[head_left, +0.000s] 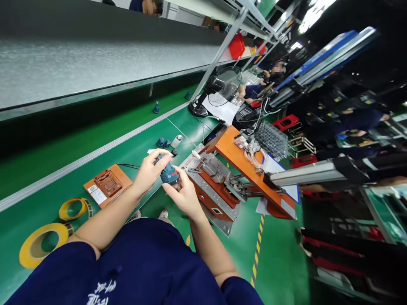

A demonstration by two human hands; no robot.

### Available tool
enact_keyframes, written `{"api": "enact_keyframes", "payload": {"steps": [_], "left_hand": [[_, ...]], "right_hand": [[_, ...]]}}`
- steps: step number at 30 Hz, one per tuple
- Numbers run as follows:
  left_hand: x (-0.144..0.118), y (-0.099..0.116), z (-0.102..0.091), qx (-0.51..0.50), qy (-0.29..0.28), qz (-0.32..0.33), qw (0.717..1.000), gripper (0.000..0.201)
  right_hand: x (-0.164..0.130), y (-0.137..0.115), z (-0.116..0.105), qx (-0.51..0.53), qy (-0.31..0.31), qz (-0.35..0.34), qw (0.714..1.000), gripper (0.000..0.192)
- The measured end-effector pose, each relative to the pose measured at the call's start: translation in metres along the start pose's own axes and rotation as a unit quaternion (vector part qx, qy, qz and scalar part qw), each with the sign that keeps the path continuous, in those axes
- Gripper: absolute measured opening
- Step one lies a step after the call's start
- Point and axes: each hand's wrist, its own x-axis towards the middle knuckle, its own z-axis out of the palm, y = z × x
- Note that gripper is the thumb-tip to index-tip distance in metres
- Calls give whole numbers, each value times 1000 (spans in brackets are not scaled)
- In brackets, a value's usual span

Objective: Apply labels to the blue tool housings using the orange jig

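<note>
Both hands hold a small dark-blue plastic device [168,174] with a red label in front of my body. My left hand [150,169] grips it from the left and above, thumb lying along its top. My right hand [184,192] closes on its lower right end, with the thumb beneath. Fingers cover part of the device, so its exact kind cannot be made out. Just beyond my hands, similar dark-blue pieces [163,142] stand on the green table [140,146], beside a white bottle [177,141] and a small black round part [174,152].
An orange-and-metal press fixture [211,178] stands to the right. Leftward lie an orange jig block [108,185] and two yellow label rolls [44,245] [73,208]. A black fan [211,91] is at the back. More dark-blue pieces [156,108] sit beyond the rail. Co-workers are further off.
</note>
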Motion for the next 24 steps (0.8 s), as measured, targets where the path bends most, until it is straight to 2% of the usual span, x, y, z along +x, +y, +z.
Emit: {"api": "enact_keyframes", "payload": {"steps": [2,4,6,9,12,19,21,24], "left_hand": [[-4,-7,4,-39,-29,-18,999,39],[-10,-12,8,-90,-67,-55,992,45],[-19,-17,15,-139,-107,-92,980,52],[-35,-21,32,-183,-147,-119,965,76],[-48,-22,55,-198,-137,-130,962,90],[-58,-24,113,-170,-89,-112,975,79],[-59,-26,130,-150,-76,-105,980,77],[-56,-26,153,-127,-72,-121,982,73]], "right_hand": [[-5,6,-7,-52,59,-42,996,58],[-10,12,-15,-88,90,-67,990,57],[-15,17,-24,-98,103,-74,987,56],[-22,25,-37,-103,110,-87,985,54],[-31,32,-52,-137,121,-110,977,51],[-54,53,-92,-214,141,-197,946,53],[-60,59,-103,-206,150,-194,948,52],[-68,65,-119,-146,180,-149,961,53]]}}
